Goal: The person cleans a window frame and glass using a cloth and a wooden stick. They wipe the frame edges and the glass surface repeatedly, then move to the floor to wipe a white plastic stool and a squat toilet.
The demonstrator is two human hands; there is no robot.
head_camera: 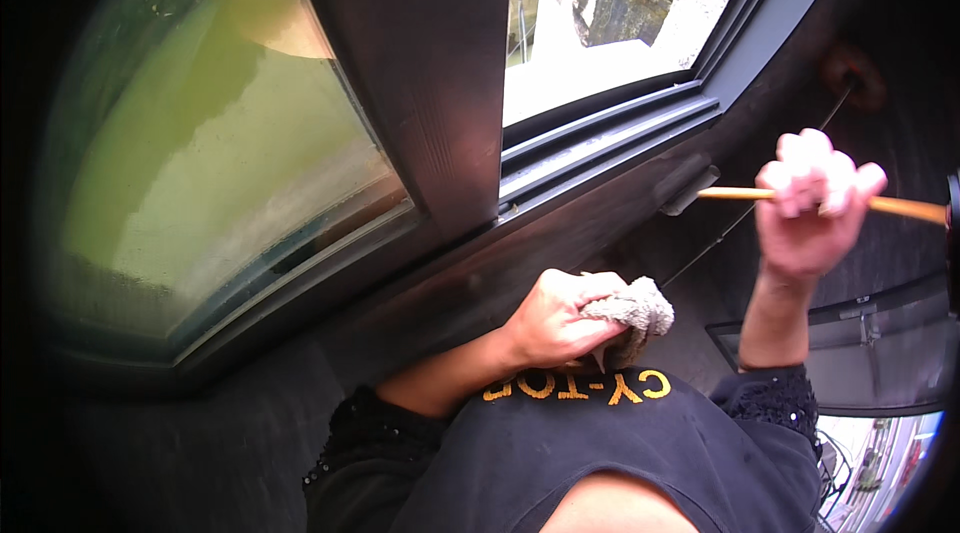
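My left hand (pixel 559 319) is wrapped around a bunched grey-beige terry cloth (pixel 646 311), held close to my chest. Out to the right and higher up, my right hand (pixel 810 195) grips a thin orange-yellow handle (pixel 907 208). That handle runs crosswise through my fist, and its right end meets a dark part cut off by the picture's rim, too little shown to identify. Ahead of me stands a dark-framed window. Its left glass pane (pixel 247 195) carries spots and a hazy greenish reflection. Neither hand touches the glass.
Beside a wide dark mullion (pixel 457 82), an aperture shows outdoor ground; grooved sliding tracks (pixel 607 135) line its sill. A short grey cylindrical piece (pixel 690 190) sits below. From a round reddish fixture (pixel 853 77), a thin cord (pixel 720 239) slants down behind my right arm.
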